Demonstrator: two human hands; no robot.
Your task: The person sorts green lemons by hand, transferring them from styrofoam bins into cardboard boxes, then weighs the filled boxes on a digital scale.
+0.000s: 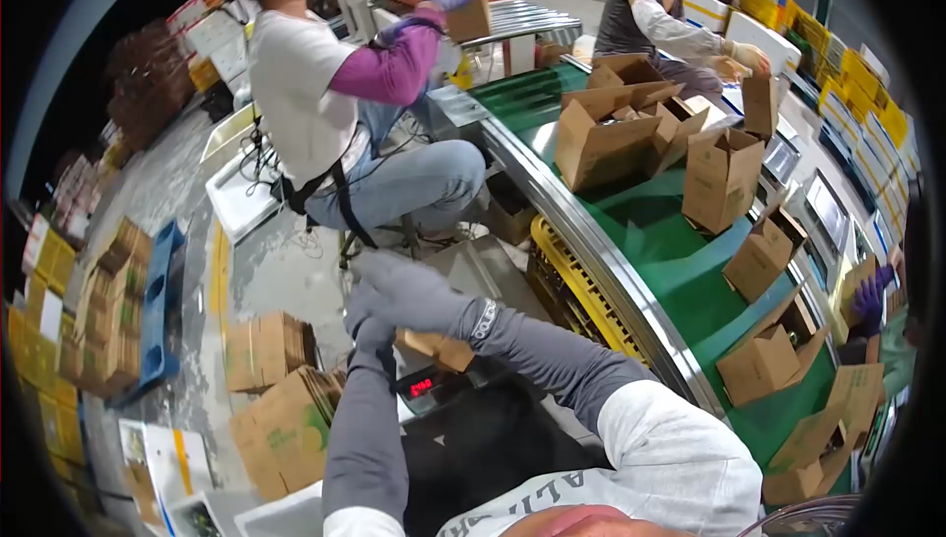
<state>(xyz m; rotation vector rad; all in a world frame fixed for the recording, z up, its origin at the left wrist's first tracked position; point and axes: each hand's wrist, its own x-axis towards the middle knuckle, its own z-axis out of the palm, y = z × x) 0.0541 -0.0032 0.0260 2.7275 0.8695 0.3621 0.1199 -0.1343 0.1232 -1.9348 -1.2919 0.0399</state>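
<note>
Both my hands wear grey gloves and meet in front of me, above a digital scale with a red lit display. My right hand reaches across from the right and lies closed over my left. What its fingers grip is hidden. Beneath it, my left hand is mostly covered, and its fingers do not show. Just below my hands a small brown cardboard box is partly visible by the scale, not visibly held by either hand.
A green conveyor with several open cartons runs along my right. Two people sit nearby, and a purple-gloved hand is at far right. Stacked flat cartons and a blue pallet stand left. A yellow crate sits beside the conveyor.
</note>
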